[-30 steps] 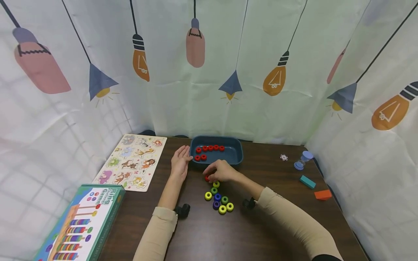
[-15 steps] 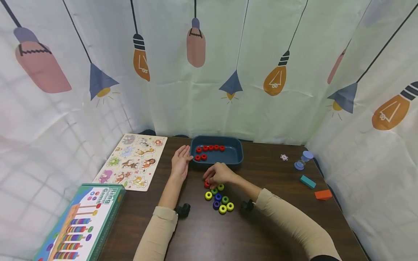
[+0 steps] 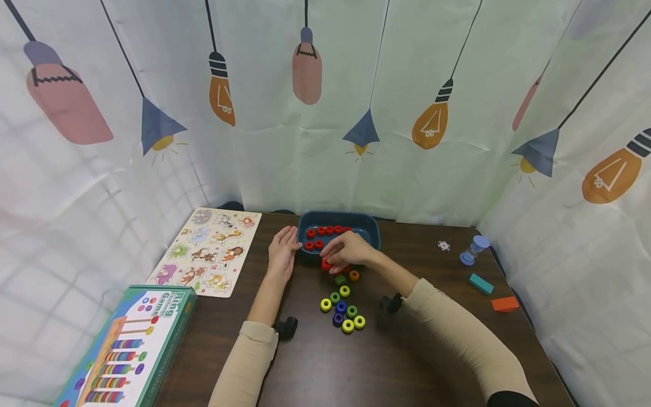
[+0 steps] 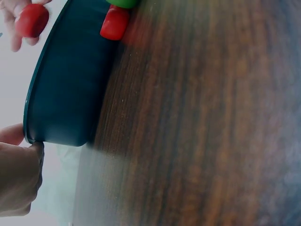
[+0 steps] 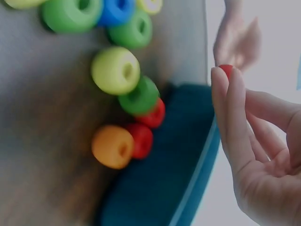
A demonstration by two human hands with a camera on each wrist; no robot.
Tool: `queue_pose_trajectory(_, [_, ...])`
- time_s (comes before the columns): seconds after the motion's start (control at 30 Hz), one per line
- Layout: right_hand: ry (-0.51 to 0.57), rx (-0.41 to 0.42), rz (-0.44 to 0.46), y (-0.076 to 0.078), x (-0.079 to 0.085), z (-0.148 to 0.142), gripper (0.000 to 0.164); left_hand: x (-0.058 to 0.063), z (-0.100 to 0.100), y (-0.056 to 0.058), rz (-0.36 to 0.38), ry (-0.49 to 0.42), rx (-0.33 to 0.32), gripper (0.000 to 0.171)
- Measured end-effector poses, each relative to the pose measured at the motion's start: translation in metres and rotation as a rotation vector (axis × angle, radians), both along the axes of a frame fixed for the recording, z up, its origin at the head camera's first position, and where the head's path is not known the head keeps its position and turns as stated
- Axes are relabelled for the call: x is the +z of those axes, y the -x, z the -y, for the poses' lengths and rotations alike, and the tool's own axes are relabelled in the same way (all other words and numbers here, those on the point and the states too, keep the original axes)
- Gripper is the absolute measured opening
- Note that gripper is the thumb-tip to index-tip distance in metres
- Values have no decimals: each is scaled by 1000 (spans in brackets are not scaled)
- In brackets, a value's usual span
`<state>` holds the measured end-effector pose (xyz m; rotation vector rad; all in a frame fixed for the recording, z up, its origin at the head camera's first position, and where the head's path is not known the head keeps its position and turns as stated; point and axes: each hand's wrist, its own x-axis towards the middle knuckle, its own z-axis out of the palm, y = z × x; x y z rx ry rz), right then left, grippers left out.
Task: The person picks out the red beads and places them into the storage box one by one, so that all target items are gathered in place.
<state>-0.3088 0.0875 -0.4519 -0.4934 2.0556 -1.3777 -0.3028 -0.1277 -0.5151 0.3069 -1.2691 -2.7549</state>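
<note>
A red ring (image 5: 226,70) is pinched between the fingertips of my right hand (image 3: 351,251), raised at the near side of the dark blue tray (image 3: 368,236). The left wrist view also shows that red ring (image 4: 32,20), above the tray's rim. My left hand (image 3: 282,254) rests at the tray's left end, fingers straight, its thumb at the rim. Several red rings (image 3: 329,230) lie inside the tray. Close outside its wall sit an orange ring (image 5: 113,147), a green ring (image 5: 138,95) and two more red rings (image 5: 142,141), partly hidden in the head view.
Several yellow, green, blue and purple rings (image 3: 341,307) lie loosely on the brown table. At left are an animal puzzle board (image 3: 205,251) and a game box (image 3: 127,345). To the right stand an hourglass (image 3: 474,250), a teal block (image 3: 480,284), an orange block (image 3: 505,304) and a chip (image 3: 443,246).
My right hand has gone from the loose rings up and away toward the tray, with a red ring in its fingertips. An orange ring it covered now shows. My left hand stays at the tray's end.
</note>
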Motion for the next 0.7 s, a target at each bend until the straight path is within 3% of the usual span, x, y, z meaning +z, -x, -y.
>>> queue_pose_trajectory(0.3, [13, -99, 42, 48, 13, -1, 24, -1, 0, -1, -6, 7, 0, 73])
queue_pose_trajectory(0.5, [-38, -135, 38, 70, -2, 6, 31, -2, 1, 0, -10, -1, 1, 73])
queue_pose_trajectory(0.7, [-111, -185, 22, 83, -28, 13, 30, -5, 1, 0, -26, -1, 3, 73])
